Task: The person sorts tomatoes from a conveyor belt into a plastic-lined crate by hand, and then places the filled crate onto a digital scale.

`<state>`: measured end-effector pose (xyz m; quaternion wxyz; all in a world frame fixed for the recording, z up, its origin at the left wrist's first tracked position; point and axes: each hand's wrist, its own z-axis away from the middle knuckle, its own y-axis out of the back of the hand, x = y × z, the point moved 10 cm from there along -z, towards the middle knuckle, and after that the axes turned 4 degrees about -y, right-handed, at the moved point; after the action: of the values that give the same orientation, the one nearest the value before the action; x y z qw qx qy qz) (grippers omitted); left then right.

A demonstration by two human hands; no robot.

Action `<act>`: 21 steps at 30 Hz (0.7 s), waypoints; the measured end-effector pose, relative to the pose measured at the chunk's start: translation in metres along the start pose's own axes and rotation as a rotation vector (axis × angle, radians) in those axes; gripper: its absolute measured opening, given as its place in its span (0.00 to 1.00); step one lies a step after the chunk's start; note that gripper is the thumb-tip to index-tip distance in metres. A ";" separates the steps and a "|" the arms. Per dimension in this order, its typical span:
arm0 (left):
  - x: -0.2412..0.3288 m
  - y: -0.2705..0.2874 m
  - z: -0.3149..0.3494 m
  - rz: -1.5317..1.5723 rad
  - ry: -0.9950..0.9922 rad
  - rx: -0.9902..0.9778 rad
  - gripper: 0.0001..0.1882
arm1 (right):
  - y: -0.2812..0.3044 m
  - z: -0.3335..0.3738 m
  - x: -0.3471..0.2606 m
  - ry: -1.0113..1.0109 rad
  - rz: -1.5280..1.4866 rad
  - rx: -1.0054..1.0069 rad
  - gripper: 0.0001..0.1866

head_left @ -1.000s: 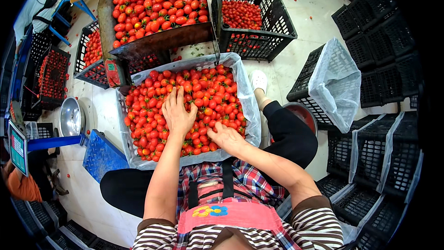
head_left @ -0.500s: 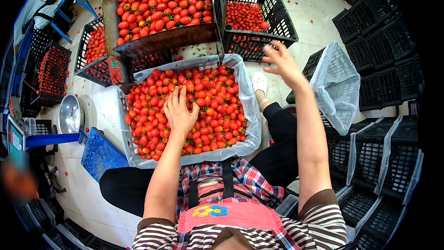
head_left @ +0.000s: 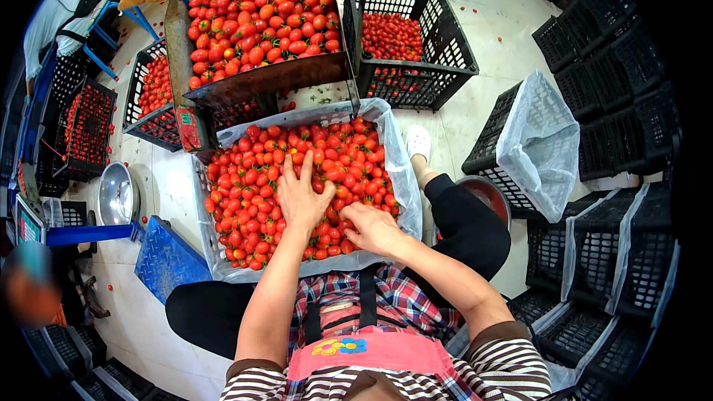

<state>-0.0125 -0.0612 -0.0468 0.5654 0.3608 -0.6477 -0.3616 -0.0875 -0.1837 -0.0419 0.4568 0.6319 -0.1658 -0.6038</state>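
Observation:
A crate lined with translucent plastic [head_left: 407, 178] is in front of me, filled with small red tomatoes [head_left: 249, 208], a few with green stems. My left hand [head_left: 303, 200] rests on the tomatoes near the middle, fingers spread and thumb out to the right. Beside it, my right hand [head_left: 373, 229] is down on the tomatoes in the near right part of the crate. Its fingers are curled together toward the thumb; whatever lies within them is hidden.
A metal chute [head_left: 267, 74] piled with tomatoes overhangs the crate's far edge. Black crates with tomatoes [head_left: 445, 74] flank it. An empty lined crate [head_left: 538, 148] stands right, near stacked black crates [head_left: 616, 82]. A steel bowl [head_left: 117, 193] and blue platform [head_left: 169, 256] are left.
My right hand has come down from the raised position at the right onto the tomatoes. My left hand stays on them, its fingers now spread wider.

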 end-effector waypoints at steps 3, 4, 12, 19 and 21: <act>0.026 -0.013 -0.009 -0.048 -0.033 -0.102 0.39 | 0.050 -0.013 0.023 -0.080 -0.146 0.260 0.16; 0.034 -0.018 -0.013 -0.133 -0.065 -0.102 0.37 | 0.063 -0.020 0.036 -0.120 -0.193 0.321 0.19; 0.089 -0.078 -0.036 -0.395 -0.185 -0.256 0.29 | 0.060 -0.042 0.095 -0.355 -0.431 0.404 0.27; 0.112 -0.064 0.041 -0.178 -0.394 -0.174 0.39 | 0.049 -0.027 0.089 -0.232 -0.270 0.524 0.20; 0.102 -0.053 0.053 -0.066 -0.427 -0.229 0.42 | 0.041 -0.024 0.077 -0.198 -0.157 0.495 0.16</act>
<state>-0.0724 -0.1726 -0.0501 0.4405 0.2308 -0.6952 -0.5190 -0.0346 -0.2548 -0.0605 0.2220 0.6730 -0.3026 -0.6374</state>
